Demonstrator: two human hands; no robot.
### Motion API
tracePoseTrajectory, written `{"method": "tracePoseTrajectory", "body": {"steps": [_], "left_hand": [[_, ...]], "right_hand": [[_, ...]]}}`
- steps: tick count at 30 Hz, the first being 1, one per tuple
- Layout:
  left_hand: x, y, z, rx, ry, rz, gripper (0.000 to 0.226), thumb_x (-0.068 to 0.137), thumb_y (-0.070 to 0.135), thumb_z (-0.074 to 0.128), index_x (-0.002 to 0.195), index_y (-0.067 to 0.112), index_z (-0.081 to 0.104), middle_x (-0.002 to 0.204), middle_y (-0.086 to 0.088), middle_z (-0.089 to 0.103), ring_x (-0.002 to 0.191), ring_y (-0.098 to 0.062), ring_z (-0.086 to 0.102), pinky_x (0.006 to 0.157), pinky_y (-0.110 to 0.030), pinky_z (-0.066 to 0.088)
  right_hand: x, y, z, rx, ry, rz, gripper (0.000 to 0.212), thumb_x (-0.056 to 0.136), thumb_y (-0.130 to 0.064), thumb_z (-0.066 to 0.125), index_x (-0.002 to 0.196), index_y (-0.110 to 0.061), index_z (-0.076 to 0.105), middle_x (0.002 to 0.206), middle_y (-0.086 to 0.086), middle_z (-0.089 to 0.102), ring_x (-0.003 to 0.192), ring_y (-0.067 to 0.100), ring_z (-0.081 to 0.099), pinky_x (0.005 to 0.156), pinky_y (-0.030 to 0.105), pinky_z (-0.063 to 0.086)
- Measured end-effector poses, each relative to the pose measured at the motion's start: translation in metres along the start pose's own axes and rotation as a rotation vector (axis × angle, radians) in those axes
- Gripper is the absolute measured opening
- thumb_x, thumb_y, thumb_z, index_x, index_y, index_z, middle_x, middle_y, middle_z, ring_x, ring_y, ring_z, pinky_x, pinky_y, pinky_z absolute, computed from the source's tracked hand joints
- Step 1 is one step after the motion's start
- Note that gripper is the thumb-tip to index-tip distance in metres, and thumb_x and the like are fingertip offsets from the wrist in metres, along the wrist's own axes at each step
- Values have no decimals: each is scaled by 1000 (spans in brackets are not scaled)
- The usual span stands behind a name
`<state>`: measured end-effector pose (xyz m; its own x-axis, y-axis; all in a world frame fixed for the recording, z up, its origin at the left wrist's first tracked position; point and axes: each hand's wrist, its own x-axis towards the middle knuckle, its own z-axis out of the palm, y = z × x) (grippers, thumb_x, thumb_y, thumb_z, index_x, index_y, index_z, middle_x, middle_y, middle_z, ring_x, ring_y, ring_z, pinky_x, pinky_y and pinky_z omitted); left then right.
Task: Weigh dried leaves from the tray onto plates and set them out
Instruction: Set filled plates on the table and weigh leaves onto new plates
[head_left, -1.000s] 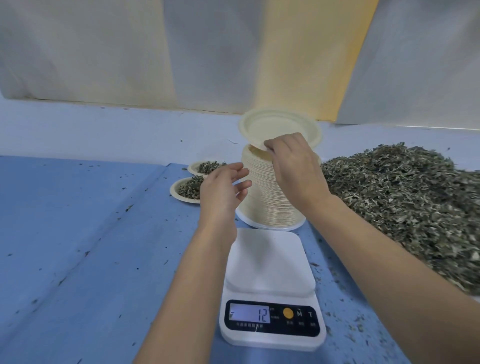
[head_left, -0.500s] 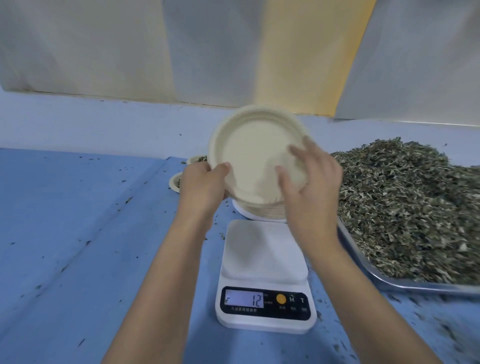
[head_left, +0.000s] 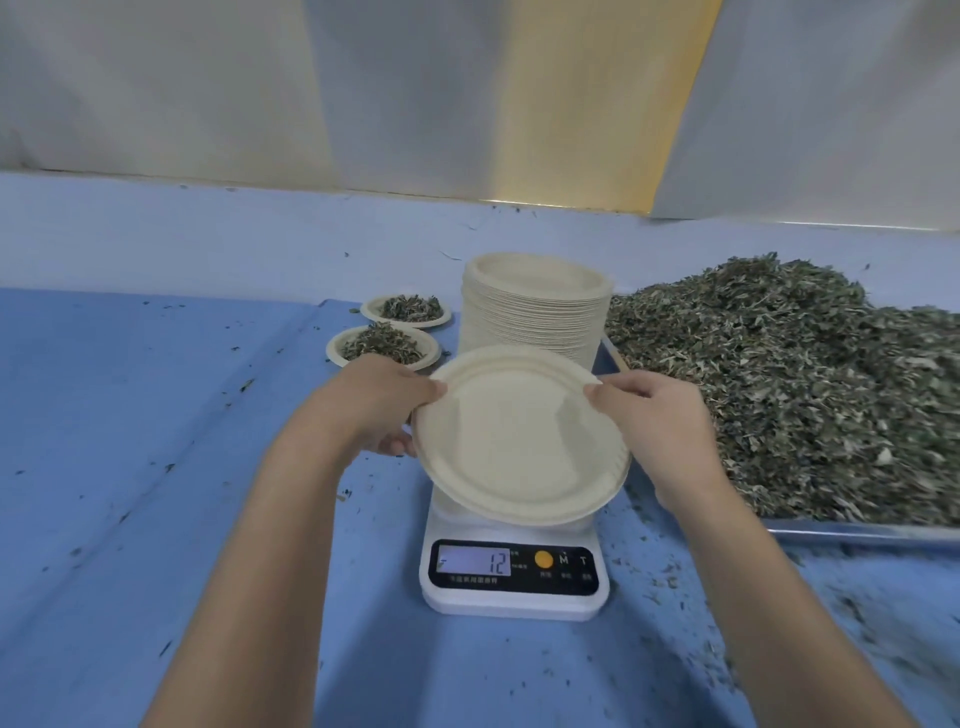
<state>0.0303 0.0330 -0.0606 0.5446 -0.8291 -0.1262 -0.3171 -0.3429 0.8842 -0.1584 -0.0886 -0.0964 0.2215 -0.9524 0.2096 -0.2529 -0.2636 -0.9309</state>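
An empty cream paper plate is held just over the white digital scale, whose display reads 12. My left hand pinches the plate's left rim and my right hand pinches its right rim. Behind it stands a tall stack of the same plates. A big heap of dried green leaves fills a metal tray on the right. Two plates with leaf portions, one nearer and one farther, sit left of the stack.
Blue cloth covers the table, with leaf crumbs scattered on it, thickest at the front right. A pale wall with white and yellow panels rises behind the table.
The plate came off the top of the stack, was tipped up facing me, then lowered level over the scale. Both hands moved down and toward me with it.
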Motion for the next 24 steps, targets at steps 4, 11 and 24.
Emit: {"method": "tracePoseTrajectory", "body": {"steps": [4, 11, 24], "left_hand": [[9, -10, 3, 63, 23, -40, 18, 91, 17, 60, 98, 4, 69, 83, -14, 67, 38, -11, 54, 40, -14, 45], [22, -28, 10, 113, 101, -45, 2, 88, 14, 63, 88, 16, 65, 76, -1, 63, 47, -14, 60, 45, -18, 51], [25, -28, 14, 113, 75, -147, 14, 90, 21, 62, 95, 7, 63, 86, -7, 66, 64, -23, 67, 68, -29, 56]], "right_hand": [[-3, 5, 3, -127, -107, 22, 12, 84, -26, 70, 73, -26, 73, 86, 4, 73, 89, 27, 67, 82, 47, 54], [-2, 16, 9, -111, -181, 55, 42, 90, -25, 59, 99, 16, 57, 68, 30, 50, 60, 29, 37, 59, 44, 42], [-4, 17, 11, -234, -105, 58, 32, 87, -13, 52, 96, 17, 56, 71, 26, 50, 64, 38, 38, 74, 61, 48]]}}
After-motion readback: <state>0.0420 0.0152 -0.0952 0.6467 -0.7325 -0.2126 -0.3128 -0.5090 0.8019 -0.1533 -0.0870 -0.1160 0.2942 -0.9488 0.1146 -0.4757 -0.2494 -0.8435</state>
